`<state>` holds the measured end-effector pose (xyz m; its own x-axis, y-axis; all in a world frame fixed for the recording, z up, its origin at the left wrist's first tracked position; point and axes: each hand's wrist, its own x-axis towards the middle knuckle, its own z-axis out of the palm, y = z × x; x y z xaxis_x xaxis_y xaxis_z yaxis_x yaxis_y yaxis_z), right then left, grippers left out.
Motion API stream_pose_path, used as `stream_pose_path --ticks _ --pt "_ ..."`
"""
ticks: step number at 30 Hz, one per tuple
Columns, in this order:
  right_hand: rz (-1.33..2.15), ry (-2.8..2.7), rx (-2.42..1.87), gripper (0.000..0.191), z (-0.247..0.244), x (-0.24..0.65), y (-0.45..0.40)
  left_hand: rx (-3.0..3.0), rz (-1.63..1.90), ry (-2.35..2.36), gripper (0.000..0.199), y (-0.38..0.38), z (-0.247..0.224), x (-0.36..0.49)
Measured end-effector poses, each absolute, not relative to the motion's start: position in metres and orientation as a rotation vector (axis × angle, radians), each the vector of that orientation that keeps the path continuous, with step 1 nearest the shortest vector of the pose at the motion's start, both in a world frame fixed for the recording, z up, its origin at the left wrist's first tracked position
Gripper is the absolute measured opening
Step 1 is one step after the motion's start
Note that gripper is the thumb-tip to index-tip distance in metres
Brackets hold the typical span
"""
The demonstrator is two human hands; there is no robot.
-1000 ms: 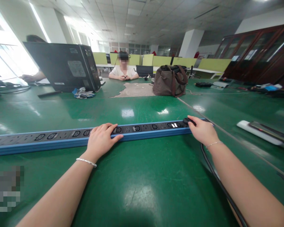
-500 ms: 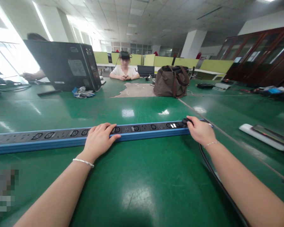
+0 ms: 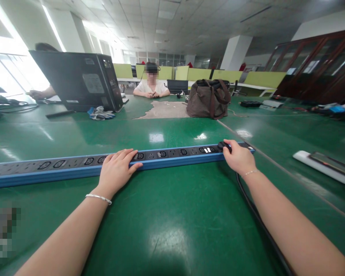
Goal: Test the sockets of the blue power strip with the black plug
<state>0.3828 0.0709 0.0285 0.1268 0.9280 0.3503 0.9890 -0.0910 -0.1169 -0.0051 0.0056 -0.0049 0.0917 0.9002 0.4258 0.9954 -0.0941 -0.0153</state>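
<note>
A long blue power strip (image 3: 176,163) with a black socket face lies across the green table. My left hand (image 3: 116,168) lies over its middle, fingers on the top face and thumb along the near edge, gripping it. At the strip's right end, my right hand (image 3: 239,158) is closed on a black plug (image 3: 223,146), which sits at the socket face. Whether the plug is fully seated I cannot tell, as my fingers cover part of it. A thick black cable (image 3: 254,209) runs from beneath my right hand toward the near edge.
Beyond the strip stand a black computer case (image 3: 83,82) and a brown bag (image 3: 205,99), with gloves (image 3: 100,113) beside the case. A white bar-shaped object (image 3: 322,166) lies to the right. Across the table (image 3: 166,214) sits a person (image 3: 151,86).
The power strip has slid slightly left, and both my hands have shifted left with it. My right hand keeps its hold on the plug.
</note>
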Motion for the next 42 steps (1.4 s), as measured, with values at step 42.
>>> stream_pose_path --ticks 42 --pt "-0.239 -1.497 -1.736 0.044 0.035 0.400 0.080 -2.062 -0.472 -1.906 0.053 0.006 -0.007 -0.004"
